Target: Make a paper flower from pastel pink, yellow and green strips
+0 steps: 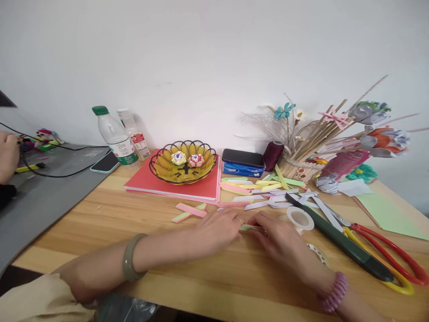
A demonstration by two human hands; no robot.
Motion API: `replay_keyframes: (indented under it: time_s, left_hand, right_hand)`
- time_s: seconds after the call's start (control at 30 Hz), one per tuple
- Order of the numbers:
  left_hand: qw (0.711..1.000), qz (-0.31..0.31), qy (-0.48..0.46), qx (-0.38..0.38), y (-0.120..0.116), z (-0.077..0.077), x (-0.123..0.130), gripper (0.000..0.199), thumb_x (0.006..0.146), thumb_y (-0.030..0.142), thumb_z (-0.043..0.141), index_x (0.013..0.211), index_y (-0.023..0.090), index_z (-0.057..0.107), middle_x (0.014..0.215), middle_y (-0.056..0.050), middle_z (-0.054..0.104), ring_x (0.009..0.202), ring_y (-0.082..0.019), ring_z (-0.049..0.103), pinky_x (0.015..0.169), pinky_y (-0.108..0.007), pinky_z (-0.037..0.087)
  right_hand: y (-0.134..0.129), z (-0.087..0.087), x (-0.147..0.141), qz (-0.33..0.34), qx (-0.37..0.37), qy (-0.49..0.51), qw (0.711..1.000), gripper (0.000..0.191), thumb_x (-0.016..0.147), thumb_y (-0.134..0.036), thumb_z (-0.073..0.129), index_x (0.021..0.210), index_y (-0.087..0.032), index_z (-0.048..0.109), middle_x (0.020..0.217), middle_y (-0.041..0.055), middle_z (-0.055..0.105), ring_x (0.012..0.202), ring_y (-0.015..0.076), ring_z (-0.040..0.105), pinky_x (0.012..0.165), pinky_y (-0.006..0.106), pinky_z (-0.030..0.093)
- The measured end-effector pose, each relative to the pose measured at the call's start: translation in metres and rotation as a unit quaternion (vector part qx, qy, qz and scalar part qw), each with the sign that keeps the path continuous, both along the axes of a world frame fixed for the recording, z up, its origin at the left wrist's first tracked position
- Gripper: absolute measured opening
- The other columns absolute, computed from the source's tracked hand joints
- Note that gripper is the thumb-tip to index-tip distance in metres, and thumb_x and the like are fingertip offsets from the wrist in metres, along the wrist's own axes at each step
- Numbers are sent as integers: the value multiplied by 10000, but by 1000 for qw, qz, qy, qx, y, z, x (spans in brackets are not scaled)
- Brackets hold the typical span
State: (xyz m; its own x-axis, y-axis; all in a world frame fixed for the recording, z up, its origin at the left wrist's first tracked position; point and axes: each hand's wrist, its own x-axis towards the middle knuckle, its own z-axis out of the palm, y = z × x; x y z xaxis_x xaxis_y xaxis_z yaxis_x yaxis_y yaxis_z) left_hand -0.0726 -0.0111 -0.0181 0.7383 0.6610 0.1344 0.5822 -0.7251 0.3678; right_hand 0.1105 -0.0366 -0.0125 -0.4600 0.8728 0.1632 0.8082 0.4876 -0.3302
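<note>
A: Head view: what's being worked?
B: Small pale-green paper strip (247,227), between the hands over the pale wooden tabletop (110,210). Right hand (278,235) pinches it; left hand (219,228) has fingers curled at its other end, can't tell if gripping.
A: Step?
B: Folding or shaping, my read. Crease hidden.
A: Next move needs?
B: Fine fingertip control, one end pinned. Crossed pink and green paper strips (191,209) lie near the left hand, so mind those.

Seemingly illegible lettering on blue packet (244,170)
</note>
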Motion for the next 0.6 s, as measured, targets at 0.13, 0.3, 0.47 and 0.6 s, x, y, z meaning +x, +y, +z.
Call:
replay_keyframes:
  time_s: [0.13,0.3,0.47,0.6]
  left_hand:
    - [997,38,-51,-41,1,8,-15,180,839,310,475,932,184,564,999,-40,621,962,-192,540,801,-320,418]
    - [998,32,-57,-4,2,-5,-16,123,822,224,491,850,177,601,881,-26,641,942,-178,539,810,-300,396]
    - [998,33,-43,-35,3,-8,-8,123,812,212,513,854,172,621,886,-30,646,881,-173,561,787,-311,384]
    - [996,39,-47,-58,6,-7,-7,121,818,203,506,837,174,622,866,-23,653,891,-172,554,794,-314,376]
  right_hand:
    - [-6,-3,0,-6,28,-8,1000,119,857,-194,424,799,-179,527,770,57,599,663,198,561,566,321,423]
    - [-7,-10,-2,5,43,-5,999,106,842,-161,448,775,-180,528,783,61,580,725,208,519,639,358,407]
    - [-3,-13,0,14,28,15,999,123,849,-168,447,782,-186,548,789,53,589,742,190,526,653,345,428]
    - [-2,-12,4,17,20,37,999,66,813,-229,531,854,-201,575,852,52,608,795,193,550,682,343,456]
